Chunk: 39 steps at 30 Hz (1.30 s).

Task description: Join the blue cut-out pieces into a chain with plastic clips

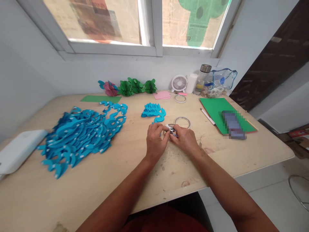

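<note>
Blue paper curves with white tabs (84, 135) sat heaped on the left of the pale wooden table (116, 180), so that batch looked pretty much done, while the small blue paper stack (151, 110) just beyond the hands seemed left to do. Left hand (155, 137) and right hand (185, 138) were pinching a tiny whitish scrap (168, 128) between them, near a thin silvery ring (182, 118), but fingers hid most of it, so no clue what it was.
</note>
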### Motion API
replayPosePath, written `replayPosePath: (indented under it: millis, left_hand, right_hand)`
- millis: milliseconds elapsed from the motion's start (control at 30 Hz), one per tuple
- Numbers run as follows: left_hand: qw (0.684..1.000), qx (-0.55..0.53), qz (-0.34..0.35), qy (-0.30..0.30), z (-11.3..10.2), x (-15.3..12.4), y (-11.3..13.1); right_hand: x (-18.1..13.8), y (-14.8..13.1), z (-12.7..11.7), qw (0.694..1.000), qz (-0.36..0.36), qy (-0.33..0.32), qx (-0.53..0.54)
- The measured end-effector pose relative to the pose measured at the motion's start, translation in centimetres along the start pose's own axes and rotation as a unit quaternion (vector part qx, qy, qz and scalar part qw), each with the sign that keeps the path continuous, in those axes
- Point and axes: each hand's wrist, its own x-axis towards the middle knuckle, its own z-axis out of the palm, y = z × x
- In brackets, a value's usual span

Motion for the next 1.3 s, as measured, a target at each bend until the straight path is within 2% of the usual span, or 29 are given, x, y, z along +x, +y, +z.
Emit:
replayPosePath:
  millis: [1300]
  left_hand:
    - [1.0, 0.0, -0.021, 0.006, -0.07, -0.08, -0.26]
  right_hand:
    - [0.02, 0.06, -0.04, 1.0, 0.003, -0.006, -0.004]
